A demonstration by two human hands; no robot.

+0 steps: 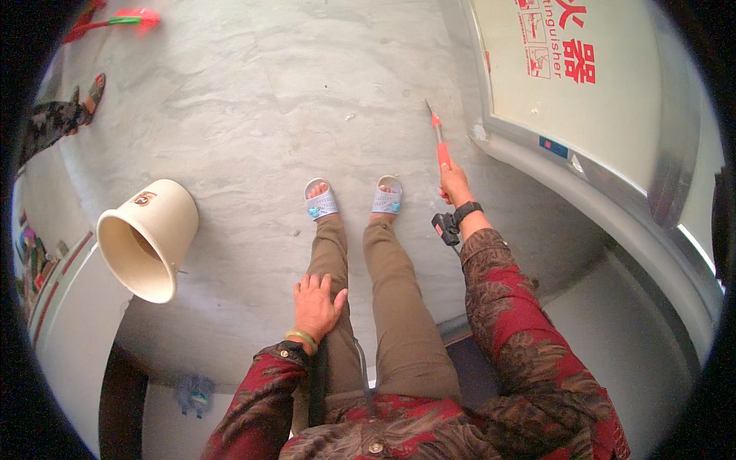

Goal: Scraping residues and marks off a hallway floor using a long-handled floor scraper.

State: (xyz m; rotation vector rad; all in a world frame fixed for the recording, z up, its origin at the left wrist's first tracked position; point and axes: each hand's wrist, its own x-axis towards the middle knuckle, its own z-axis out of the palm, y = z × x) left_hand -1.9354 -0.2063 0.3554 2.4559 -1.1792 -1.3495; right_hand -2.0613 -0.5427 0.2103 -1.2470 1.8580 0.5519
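Observation:
My right hand (pixel 454 183) grips the red handle of a slim hand tool (pixel 440 138). The tool has a metal shaft, a red collar and a narrow grey tip, possibly a scraper blade seen edge-on. Its tip points away from me, over the grey marble-patterned floor (pixel 241 103) beside the fire extinguisher cabinet (pixel 621 126); I cannot tell if it touches the floor. My left hand (pixel 316 305) rests flat on my left thigh near the knee, fingers a little apart, holding nothing. A small white scrap (pixel 349 116) lies on the floor ahead of my slippers (pixel 386 198).
A cream bucket (pixel 187 210) stands to my left. Another person's sandalled foot (pixel 95 98) is at the far left, below a red-and-green object (pixel 123 20). The cabinet's metal edge (pixel 535 141) runs along my right. A clear plastic item (pixel 195 394) lies low at left.

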